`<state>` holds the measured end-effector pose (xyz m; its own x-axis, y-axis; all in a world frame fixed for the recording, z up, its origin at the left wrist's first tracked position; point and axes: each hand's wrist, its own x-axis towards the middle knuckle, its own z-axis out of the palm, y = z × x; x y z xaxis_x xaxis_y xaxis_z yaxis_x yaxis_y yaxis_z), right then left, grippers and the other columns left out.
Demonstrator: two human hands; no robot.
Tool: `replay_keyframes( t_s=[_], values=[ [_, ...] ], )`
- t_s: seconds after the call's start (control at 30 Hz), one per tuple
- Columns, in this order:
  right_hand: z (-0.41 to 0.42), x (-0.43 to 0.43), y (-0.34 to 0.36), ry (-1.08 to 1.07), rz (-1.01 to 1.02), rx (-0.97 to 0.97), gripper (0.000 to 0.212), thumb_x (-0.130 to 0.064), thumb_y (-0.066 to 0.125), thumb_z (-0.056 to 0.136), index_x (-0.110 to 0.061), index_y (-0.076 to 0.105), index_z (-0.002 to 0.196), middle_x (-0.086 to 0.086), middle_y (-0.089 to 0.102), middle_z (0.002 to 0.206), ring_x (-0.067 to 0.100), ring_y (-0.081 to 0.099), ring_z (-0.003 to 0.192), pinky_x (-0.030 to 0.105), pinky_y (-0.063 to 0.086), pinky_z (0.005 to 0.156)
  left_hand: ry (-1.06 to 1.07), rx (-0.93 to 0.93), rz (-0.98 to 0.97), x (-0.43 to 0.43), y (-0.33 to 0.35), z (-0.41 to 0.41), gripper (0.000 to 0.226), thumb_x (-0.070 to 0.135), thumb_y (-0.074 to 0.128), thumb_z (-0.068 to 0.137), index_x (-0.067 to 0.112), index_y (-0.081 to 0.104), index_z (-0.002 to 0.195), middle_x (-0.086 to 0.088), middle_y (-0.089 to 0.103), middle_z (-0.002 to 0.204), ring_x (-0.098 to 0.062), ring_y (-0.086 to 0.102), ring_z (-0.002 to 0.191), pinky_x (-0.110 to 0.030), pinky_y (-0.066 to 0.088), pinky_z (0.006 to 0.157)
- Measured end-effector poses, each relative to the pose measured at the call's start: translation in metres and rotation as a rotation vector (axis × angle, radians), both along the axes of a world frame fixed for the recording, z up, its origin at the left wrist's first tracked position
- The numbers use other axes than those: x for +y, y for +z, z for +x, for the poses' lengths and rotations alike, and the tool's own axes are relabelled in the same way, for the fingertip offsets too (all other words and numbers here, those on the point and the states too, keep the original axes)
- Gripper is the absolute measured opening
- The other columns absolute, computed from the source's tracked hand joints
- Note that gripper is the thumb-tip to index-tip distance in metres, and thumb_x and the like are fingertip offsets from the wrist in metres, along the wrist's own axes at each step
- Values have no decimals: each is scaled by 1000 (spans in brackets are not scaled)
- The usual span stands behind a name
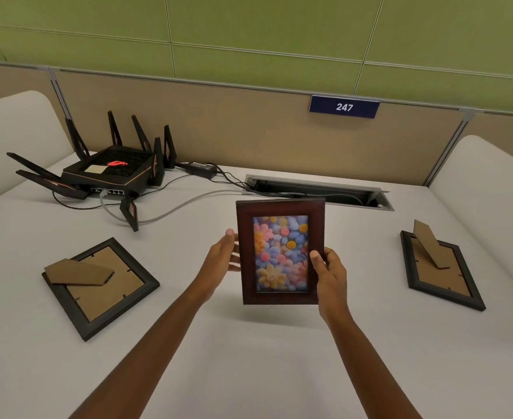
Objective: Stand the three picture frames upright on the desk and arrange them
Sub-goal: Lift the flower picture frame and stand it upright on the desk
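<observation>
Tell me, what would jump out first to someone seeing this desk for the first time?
Most striking is the reddish-brown picture frame with bright cartoon flowers, held upright mid-desk between the left hand and right hand. Two dark frames lie face down, stands showing: the left frame and the right frame. Back left sits a black router with spiky antennas and a red glow.
</observation>
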<state>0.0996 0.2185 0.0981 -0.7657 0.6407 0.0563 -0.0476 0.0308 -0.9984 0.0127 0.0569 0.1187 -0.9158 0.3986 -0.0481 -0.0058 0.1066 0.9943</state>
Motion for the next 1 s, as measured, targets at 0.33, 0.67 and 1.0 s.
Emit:
replay_keyframes(
  t_s=[0.33,0.67,1.0],
  values=[
    [-2,9,9,36,-108,-12,21,-26,39,93,-13,50,107,4,59,105,19,60,89,26,52,70,70,-163,12,6,-22,11,53,40,12,96,9,55,96,-9,60,101,-26,57,95,-40,46,93],
    [-4,14,-4,144,-115,-52,18,-24,39,93,-14,50,103,0,61,97,11,63,81,16,55,58,81,-277,115,23,-22,2,63,47,4,93,14,38,135,-13,47,140,-33,46,127,-46,32,109],
    [-24,16,-21,159,-127,-30,16,-20,40,93,-15,49,105,5,59,106,21,60,93,14,55,59,41,-342,170,43,-7,-1,66,46,-2,93,14,35,137,-15,43,142,-36,44,128,-46,34,107]
  ],
)
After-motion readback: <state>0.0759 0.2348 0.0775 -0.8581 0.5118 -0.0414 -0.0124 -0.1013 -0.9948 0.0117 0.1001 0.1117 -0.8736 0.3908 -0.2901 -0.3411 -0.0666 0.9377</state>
